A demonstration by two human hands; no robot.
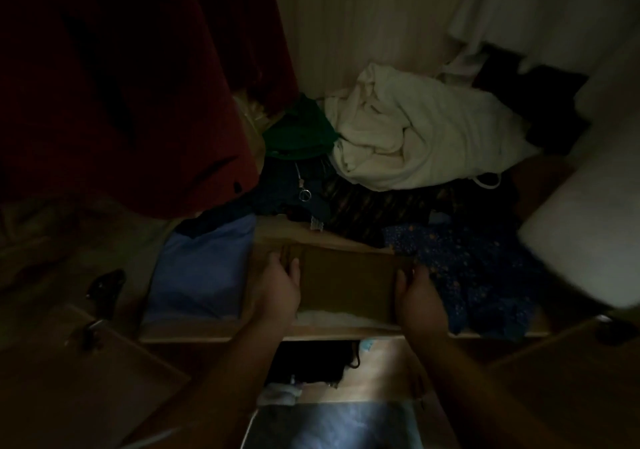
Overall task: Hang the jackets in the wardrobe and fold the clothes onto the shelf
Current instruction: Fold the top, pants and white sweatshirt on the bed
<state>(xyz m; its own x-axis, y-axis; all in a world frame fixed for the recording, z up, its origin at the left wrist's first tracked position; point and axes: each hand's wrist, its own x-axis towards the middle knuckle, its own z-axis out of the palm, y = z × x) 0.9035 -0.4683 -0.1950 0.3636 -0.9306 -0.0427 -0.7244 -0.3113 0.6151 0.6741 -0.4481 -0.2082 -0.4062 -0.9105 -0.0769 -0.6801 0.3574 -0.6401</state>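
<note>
Folded brown cloth (346,282) on the wardrobe shelf (207,332)
The left hand (280,289) and right hand (417,298) each grip one end of this flat rectangle (its weave lost in the dim light), between a smooth pale-blue stack (204,268) and speckled blue fabric (474,275); a crumpled cream bundle (415,136) lies behind.

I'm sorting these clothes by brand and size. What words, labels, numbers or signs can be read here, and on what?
No text can be read.
The brown folded cloth, gripped by the left hand and right hand, shows no print.
The small pale patch on the dark clothes is too blurred to tell.
The spotted blue cloth bears a pattern, no letters.
</note>
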